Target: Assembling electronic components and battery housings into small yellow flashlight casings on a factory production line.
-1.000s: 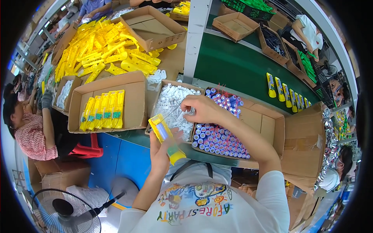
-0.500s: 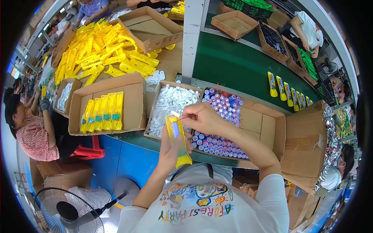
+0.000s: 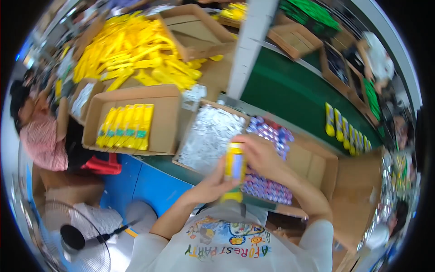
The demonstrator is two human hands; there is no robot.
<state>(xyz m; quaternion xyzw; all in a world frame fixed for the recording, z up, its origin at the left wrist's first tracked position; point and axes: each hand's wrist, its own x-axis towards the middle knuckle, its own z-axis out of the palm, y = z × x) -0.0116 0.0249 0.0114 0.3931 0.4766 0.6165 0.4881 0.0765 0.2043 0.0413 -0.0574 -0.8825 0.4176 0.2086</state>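
My left hand (image 3: 212,187) is closed round a long yellow plastic casing (image 3: 229,168), held upright in front of my chest. A purple cylindrical battery cell (image 3: 237,171) lies in its open face. My right hand (image 3: 259,153) is bent over the casing's upper end, its fingers closed against it. Motion blur hides whether a small part is between those fingers. Just beyond my hands stands a cardboard box of small white plastic parts (image 3: 212,133). Partly behind my right forearm are many purple battery cells (image 3: 267,188) with red wires, in another box.
A cardboard box (image 3: 164,136) at the left holds several yellow casings with green parts (image 3: 129,127). Beyond it lies a big heap of yellow casings (image 3: 136,50). More casings (image 3: 342,127) line the green belt (image 3: 281,86). A fan (image 3: 74,238) stands lower left; co-workers sit around.
The view has shifted and blurred. The casing has turned more upright. My right hand, which pinched a small white part above the casing, now sits closed at its upper end.
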